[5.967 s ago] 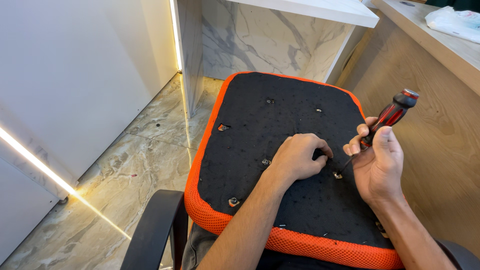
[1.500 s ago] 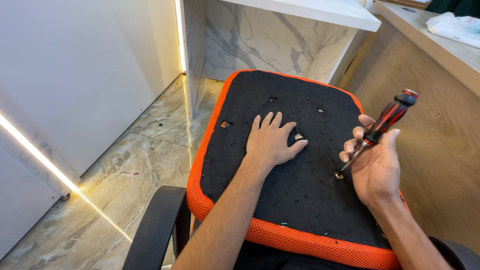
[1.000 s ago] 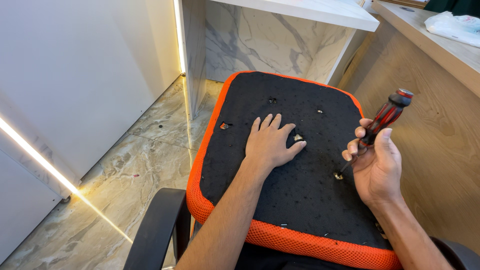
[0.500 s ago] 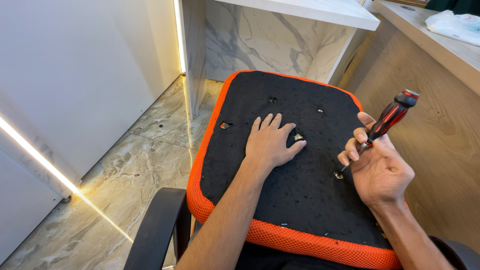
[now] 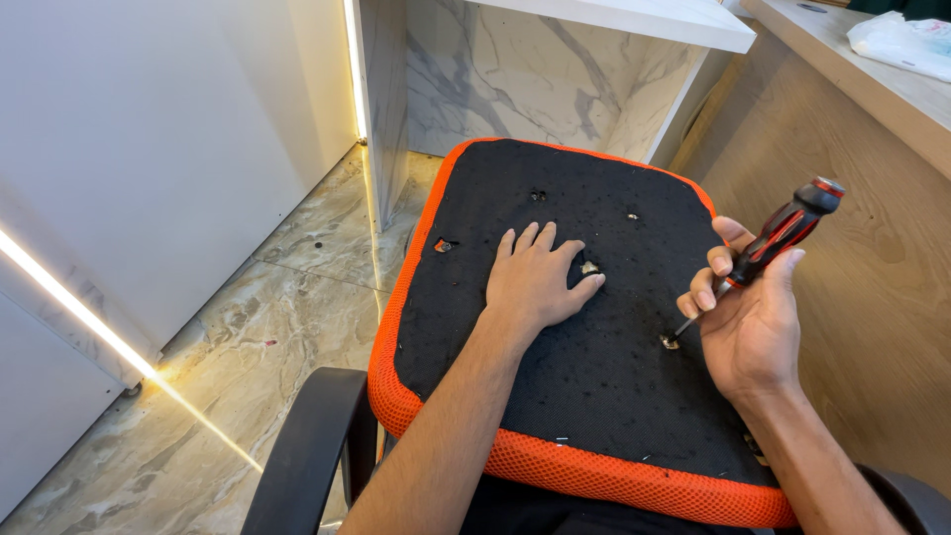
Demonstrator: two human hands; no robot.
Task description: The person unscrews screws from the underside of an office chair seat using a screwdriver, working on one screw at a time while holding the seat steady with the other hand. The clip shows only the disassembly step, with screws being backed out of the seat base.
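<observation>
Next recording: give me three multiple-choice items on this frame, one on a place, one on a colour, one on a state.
1. Where does the left hand lie?
A. flat on the black seat underside
B. on the armrest
C. on the floor

2. What colour is the mesh edge of the seat?
A. blue
B. orange
C. white

3. How is the screwdriver held?
A. lying loose on the seat
B. in the right hand, tip down at a screw
C. in both hands

Key: 1 A, the palm lies spread on the black fabric; 2 B, an orange rim shows; 3 B, the right fingers wrap its handle.
</observation>
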